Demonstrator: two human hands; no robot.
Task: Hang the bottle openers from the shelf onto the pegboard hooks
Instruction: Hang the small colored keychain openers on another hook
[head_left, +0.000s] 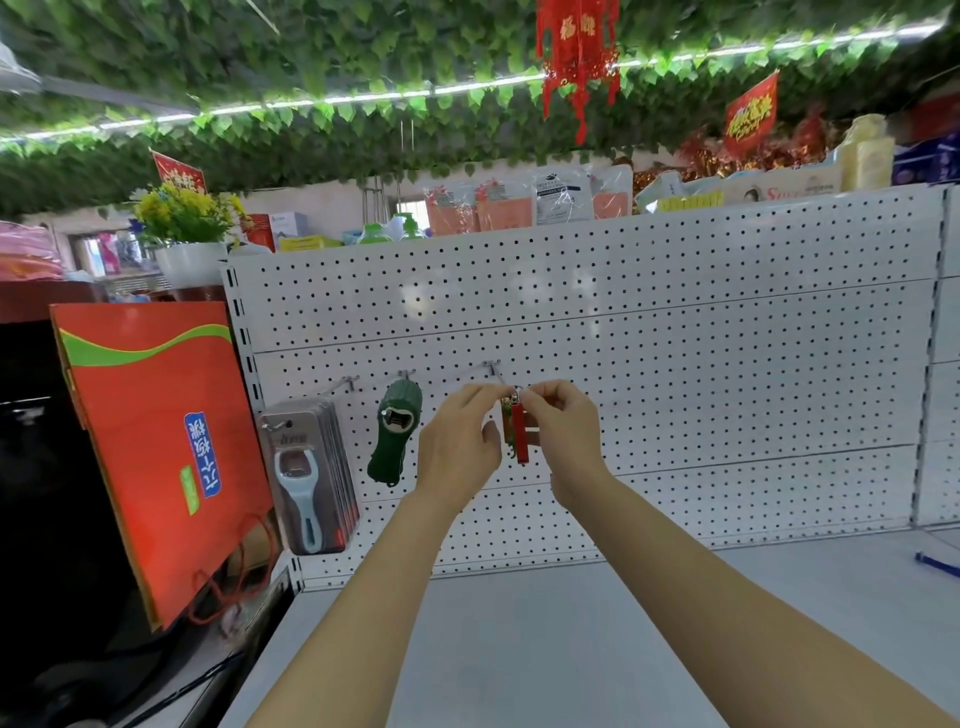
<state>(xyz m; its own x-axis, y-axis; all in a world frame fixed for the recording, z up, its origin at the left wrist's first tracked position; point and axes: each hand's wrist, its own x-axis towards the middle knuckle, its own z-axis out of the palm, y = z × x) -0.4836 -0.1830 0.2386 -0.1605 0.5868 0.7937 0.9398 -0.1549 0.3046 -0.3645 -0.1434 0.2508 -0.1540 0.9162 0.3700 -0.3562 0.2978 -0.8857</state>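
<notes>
Far left, a red paper bag (150, 441) is leaning by the pegboard (675, 364). It has a blue label w/ white writing, too blurry to read.

Next, a stack of carded bottle openers (306, 478) is hanging on the 1st hook (349, 383). The front one has a pale blue handle. The card has small writing, can't read it.

Then a green bottle opener (396, 431) is hanging on the 2nd hook (407, 373), long way pointing down.

Now the hands. The left hand (457, 441) is pinching near the top of a red bottle opener (518, 431), fingers curled in. The right hand (563, 431) is pinching the little metal ring (515, 396) on top, fingers curled too. Both hands are close together, one each side. The opener is hanging straight down between them, just in front of the board.

The 3rd hook (493, 370) is bare. It's sitting just above and a bit left of the ring, so the ring needs to go up and over the tip. The left hand is nearer the hook.

The white shelf (571, 649) is below the arms. A blue thing is poking in at the far right edge, can't tell what.
</notes>
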